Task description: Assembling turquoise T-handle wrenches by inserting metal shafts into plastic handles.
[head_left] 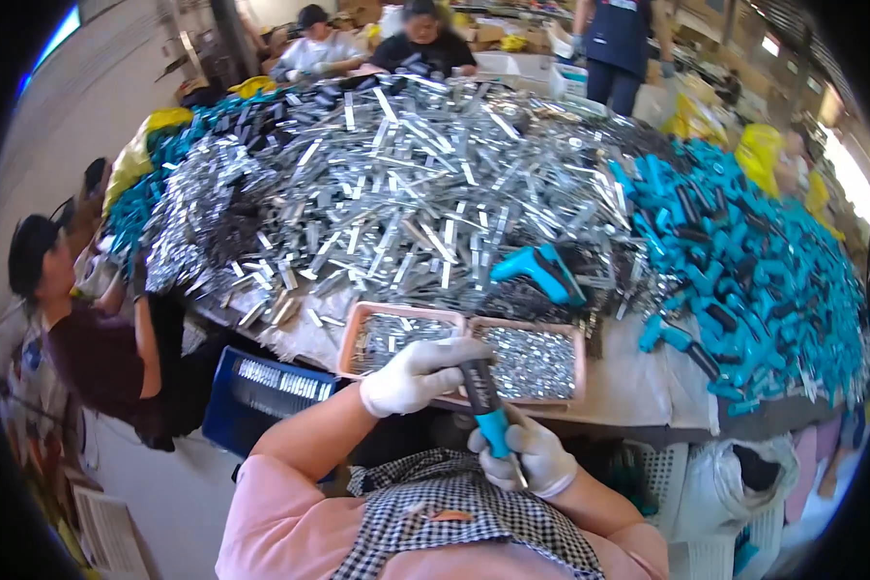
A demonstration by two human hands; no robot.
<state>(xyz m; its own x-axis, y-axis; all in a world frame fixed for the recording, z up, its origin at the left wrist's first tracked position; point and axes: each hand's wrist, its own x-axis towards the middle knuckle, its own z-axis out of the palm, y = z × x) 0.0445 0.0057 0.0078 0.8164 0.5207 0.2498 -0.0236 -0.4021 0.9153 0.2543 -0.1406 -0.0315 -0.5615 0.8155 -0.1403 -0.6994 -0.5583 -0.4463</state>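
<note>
A black-and-teal handle (pixel 485 406) stands nearly upright at six o'clock, below the pink tray (pixel 578 360). The left hand (pixel 414 375) curls its gloved fingers around the black top; the right hand (pixel 532 454) grips the teal bottom, fingers closed.

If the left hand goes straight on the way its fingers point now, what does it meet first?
The left hand points right, gripping the black-and-teal tool. Beyond it, probably the right pink tray of small metal parts; depth is unclear.
</note>
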